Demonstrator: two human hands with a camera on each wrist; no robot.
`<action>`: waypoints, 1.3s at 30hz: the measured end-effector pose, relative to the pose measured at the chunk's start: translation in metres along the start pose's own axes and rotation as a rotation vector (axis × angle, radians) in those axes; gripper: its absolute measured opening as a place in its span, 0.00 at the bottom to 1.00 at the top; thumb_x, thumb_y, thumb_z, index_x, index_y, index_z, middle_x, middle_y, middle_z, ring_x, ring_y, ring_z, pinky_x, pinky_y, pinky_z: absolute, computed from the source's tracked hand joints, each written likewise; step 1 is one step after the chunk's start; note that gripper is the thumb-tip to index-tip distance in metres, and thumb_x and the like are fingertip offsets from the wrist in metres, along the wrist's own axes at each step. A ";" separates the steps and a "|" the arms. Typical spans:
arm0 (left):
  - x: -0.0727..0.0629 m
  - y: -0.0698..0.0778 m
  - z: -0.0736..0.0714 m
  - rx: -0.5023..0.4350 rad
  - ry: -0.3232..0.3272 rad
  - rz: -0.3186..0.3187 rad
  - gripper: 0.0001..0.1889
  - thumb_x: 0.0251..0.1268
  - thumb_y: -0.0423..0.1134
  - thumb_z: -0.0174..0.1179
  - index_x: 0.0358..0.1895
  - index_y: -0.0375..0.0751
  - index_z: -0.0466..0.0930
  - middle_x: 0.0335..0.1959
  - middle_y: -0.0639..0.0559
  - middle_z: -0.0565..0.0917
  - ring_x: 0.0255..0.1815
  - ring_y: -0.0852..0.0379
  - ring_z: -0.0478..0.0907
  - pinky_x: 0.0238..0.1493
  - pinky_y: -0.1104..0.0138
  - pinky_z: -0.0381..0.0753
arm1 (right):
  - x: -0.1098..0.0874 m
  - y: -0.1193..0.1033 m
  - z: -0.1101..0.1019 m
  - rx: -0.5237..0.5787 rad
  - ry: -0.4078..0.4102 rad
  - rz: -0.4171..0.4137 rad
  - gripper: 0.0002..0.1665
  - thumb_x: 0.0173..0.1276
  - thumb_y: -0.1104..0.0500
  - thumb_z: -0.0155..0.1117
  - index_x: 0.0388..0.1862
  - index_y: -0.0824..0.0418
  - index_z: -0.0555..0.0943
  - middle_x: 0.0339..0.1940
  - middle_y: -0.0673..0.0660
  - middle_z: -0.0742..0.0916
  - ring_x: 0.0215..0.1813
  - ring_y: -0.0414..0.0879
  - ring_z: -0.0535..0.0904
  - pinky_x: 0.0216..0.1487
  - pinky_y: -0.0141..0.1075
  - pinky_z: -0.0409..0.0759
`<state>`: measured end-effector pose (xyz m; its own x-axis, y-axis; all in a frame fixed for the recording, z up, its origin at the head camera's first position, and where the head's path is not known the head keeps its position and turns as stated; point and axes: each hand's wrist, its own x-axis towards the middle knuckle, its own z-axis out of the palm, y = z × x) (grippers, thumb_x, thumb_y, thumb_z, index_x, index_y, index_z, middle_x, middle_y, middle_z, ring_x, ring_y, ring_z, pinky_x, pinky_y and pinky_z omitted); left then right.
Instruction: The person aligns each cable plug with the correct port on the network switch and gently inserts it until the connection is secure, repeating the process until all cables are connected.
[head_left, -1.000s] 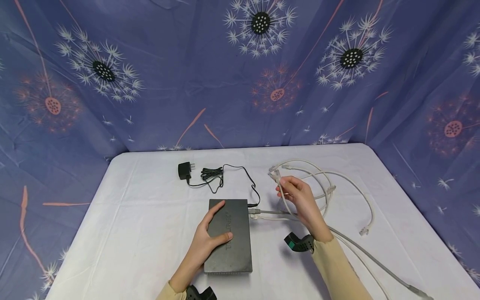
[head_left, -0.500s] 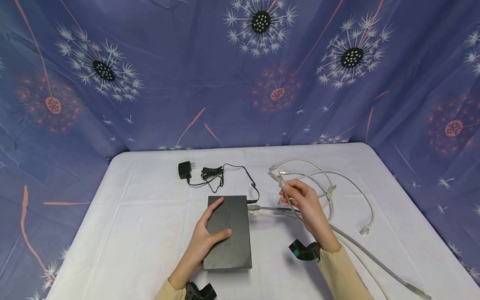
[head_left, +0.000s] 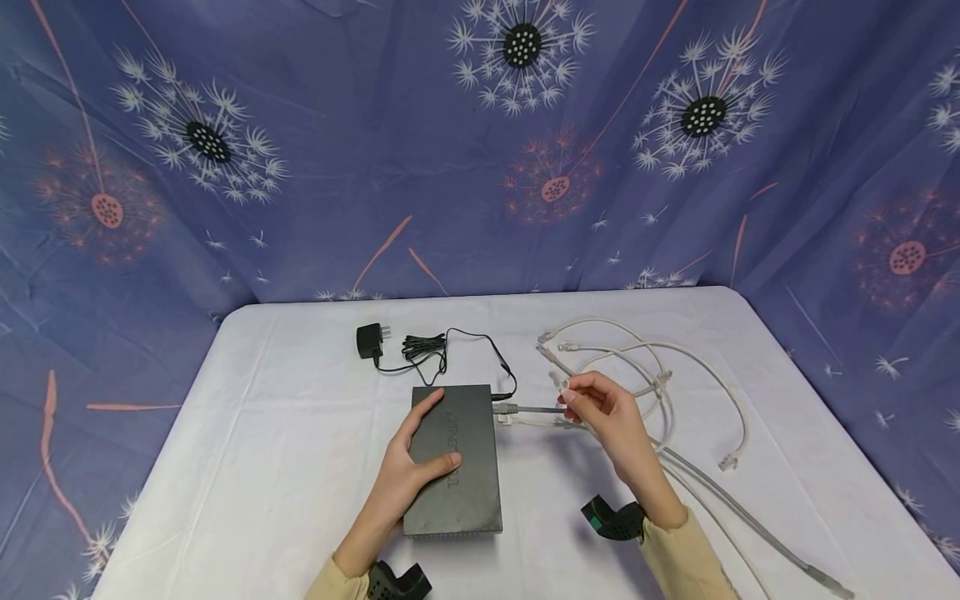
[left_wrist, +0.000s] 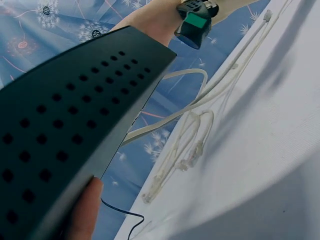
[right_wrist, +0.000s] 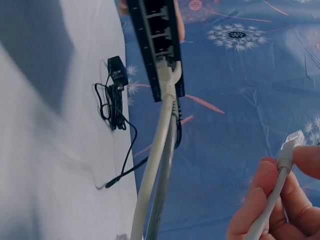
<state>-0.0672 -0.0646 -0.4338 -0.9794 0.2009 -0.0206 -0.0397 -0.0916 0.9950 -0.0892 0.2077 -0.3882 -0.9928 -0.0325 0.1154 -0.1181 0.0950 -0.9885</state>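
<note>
In the head view my left hand [head_left: 405, 475] holds a flat black network switch [head_left: 472, 492], its thumb lying across the top. Ports [right_wrist: 161, 30] line the switch's right side. Two network cables, one white [right_wrist: 166, 82] and one grey [head_left: 536, 409], are plugged in near the far end, next to the black power lead [head_left: 501, 397]. To the right, my right hand [head_left: 618, 429] pinches the clear-tipped plug [right_wrist: 288, 149] of another pale network cable between thumb and fingers. That plug stands apart from the ports. One fingertip [left_wrist: 87, 210] of my left hand shows at the switch's edge.
A black power adapter [head_left: 369, 341] with bundled cord [head_left: 424, 347] lies at the back of the white-covered table [head_left: 285, 467]. Coiled pale network cables [head_left: 660, 379] spread behind my right hand. A grey cable [head_left: 765, 517] runs toward the front right.
My left hand has shifted the switch slightly away from me and to the left. My right hand has drawn its plug away from the other cable ends, a little nearer and rightward.
</note>
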 end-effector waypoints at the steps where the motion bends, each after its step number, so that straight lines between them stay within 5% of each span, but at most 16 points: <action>1: 0.000 0.000 0.000 -0.002 -0.001 0.000 0.41 0.52 0.33 0.69 0.71 0.59 0.64 0.73 0.49 0.58 0.70 0.45 0.57 0.62 0.47 0.55 | -0.001 0.000 0.000 -0.017 0.001 -0.009 0.11 0.68 0.65 0.61 0.42 0.75 0.76 0.32 0.61 0.83 0.31 0.45 0.79 0.35 0.34 0.78; 9: 0.002 0.001 0.000 -0.017 0.007 -0.003 0.42 0.51 0.32 0.69 0.70 0.62 0.64 0.72 0.51 0.58 0.70 0.46 0.57 0.62 0.48 0.55 | -0.009 0.001 0.002 -0.147 0.007 -0.123 0.06 0.67 0.67 0.62 0.40 0.70 0.79 0.30 0.58 0.82 0.33 0.52 0.79 0.37 0.34 0.78; 16: 0.002 0.003 -0.001 -0.019 -0.008 0.014 0.41 0.52 0.33 0.68 0.71 0.58 0.64 0.73 0.47 0.57 0.70 0.43 0.55 0.62 0.46 0.54 | -0.016 0.004 0.005 -0.245 0.038 -0.188 0.06 0.64 0.68 0.65 0.40 0.63 0.81 0.30 0.55 0.83 0.32 0.42 0.79 0.37 0.29 0.74; 39: -0.002 0.004 0.001 -0.027 -0.009 -0.023 0.42 0.50 0.34 0.70 0.70 0.64 0.64 0.72 0.52 0.59 0.70 0.47 0.56 0.63 0.48 0.54 | -0.037 0.016 0.022 -0.541 0.056 -0.436 0.17 0.51 0.74 0.72 0.34 0.55 0.80 0.31 0.43 0.81 0.28 0.36 0.74 0.26 0.32 0.74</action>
<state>-0.0653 -0.0643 -0.4299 -0.9764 0.2118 -0.0421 -0.0673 -0.1135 0.9913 -0.0543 0.1883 -0.4101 -0.8503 -0.1307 0.5099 -0.4858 0.5675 -0.6647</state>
